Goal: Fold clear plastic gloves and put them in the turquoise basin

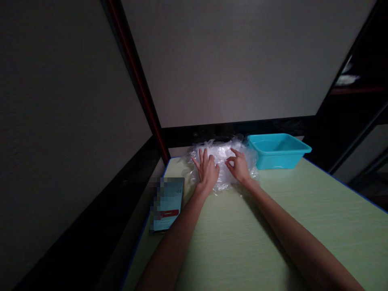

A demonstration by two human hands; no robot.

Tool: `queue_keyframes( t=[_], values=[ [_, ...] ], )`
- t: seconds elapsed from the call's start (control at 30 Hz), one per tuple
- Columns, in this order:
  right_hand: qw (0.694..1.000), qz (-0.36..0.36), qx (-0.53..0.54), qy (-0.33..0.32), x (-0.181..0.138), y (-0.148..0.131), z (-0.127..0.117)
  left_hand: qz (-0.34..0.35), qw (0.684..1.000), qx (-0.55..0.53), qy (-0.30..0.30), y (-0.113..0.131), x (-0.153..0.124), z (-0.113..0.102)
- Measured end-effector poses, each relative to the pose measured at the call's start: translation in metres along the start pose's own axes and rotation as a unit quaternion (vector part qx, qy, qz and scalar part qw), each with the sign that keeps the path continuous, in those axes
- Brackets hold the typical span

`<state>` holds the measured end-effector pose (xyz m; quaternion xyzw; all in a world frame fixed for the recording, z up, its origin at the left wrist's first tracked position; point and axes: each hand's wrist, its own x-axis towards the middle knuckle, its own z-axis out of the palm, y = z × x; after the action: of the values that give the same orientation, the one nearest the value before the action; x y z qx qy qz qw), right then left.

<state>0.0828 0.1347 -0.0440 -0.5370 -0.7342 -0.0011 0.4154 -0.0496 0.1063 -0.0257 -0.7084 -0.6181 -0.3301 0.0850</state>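
Plastic (222,174), clear & crumpled, lies at far end of a pale green worktop (230,242). L hand (208,169), over its left part, fans the outer fingers, thumb & forefinger close together; R hand (239,166), opposite, curls thumb & forefinger toward each other (light's dim, so can't tell if either pinches the sheet). Turquoise tub (277,161) stands just beside, at R; phone (171,202), w/ lit screen partly pixelated, lies near L edge.

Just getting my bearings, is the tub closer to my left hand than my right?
No, the tub stands to the right, nearer your right hand than your left hand.
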Motion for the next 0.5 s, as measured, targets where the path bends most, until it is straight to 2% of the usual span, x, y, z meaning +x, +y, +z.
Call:
queue_keyframes(
  t=[0.13, 0.5],
  values=[
    [0.998, -0.012, 0.056, 0.04, 0.008, -0.005, -0.011, -0.01, 0.997, -0.054, 0.047, 0.006, 0.01, -0.013],
    [0.979, -0.018, 0.151, 0.137, 0.023, -0.028, -0.052, -0.011, 0.967, -0.243, 0.078, 0.024, 0.028, -0.047]
  ],
)
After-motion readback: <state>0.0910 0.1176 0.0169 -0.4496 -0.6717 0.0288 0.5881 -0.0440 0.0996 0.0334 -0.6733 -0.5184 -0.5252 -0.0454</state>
